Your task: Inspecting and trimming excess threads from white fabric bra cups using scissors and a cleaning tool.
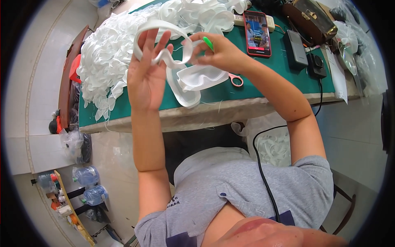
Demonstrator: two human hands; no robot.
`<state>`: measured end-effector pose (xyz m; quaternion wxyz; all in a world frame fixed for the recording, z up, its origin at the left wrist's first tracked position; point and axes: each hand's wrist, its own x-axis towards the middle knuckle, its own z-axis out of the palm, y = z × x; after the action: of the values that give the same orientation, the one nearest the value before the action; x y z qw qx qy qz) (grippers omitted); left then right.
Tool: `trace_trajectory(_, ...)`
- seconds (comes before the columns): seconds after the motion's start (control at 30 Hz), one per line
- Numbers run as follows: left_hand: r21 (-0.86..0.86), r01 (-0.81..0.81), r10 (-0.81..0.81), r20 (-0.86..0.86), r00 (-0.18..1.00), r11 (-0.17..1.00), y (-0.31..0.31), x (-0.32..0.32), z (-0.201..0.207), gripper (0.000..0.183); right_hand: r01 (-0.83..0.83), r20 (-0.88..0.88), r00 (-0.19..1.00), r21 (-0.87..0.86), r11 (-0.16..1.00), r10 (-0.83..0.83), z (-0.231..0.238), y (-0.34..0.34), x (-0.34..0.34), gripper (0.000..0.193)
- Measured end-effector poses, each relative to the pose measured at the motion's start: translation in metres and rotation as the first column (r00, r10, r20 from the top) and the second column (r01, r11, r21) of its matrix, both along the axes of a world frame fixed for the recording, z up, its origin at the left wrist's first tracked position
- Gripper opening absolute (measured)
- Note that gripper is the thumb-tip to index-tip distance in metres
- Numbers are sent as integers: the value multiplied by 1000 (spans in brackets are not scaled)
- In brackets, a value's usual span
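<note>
Above the green tabletop I hold up a white goggle-shaped frame (177, 64), a soft-looking loop with a nose notch along its lower side. My left hand (147, 78) supports its left side, with fingers reaching up inside the loop. At the loop's right side, the curled fingers of my right hand (222, 51) meet its edge. A bright green tool handle (208, 43) sticks out of that hand; its working end is hidden. Just below lie another white goggle-shaped piece (201, 79) and a white loop (187, 99), overlapping. Small pink-handled scissors (236, 80) rest to their right.
A big heap of white pieces (105, 61) covers the table's left and back. Toward the right are a red-edged phone (257, 35), a grey-black box (295, 49), a small black device (316, 66) and a brown bag (310, 18). A black cable (263, 173) crosses my chest.
</note>
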<state>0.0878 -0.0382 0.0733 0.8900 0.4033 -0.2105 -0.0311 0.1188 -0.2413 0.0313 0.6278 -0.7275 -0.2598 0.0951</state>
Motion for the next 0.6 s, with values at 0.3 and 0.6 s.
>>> trace_trajectory(0.3, -360, 52, -98, -111, 989, 931, 12, -67, -29, 47, -278, -241, 933, -15, 960, 267, 13, 6, -19, 40)
trace_trajectory(0.6, 181, -468, 485, -64, 872, 865, 41, -77, -50, 17, -22, 183, 982, -159, 987, 52, 15, -16, -1, 26)
